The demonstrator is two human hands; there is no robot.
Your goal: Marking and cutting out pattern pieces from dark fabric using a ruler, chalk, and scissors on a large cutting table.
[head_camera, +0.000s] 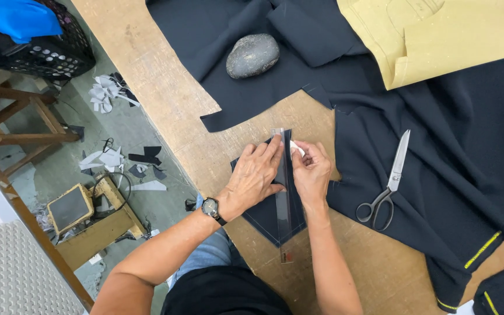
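Observation:
My left hand [256,174] presses flat on a clear plastic ruler [283,210] that lies lengthwise over a small dark fabric piece [272,224] on the wooden table [164,87]. A dark wristwatch sits on that wrist. My right hand [311,170] is just right of the ruler, fingers pinched on a small white piece of chalk [297,151] touching the ruler's edge near its far end.
Scissors [389,182] lie on a large dark cloth [456,146] to the right. A grey stone [252,55] weighs down dark fabric at the far side. Yellow pattern paper [438,35] is top right. Left of the table: floor scraps, wooden stool, black crate.

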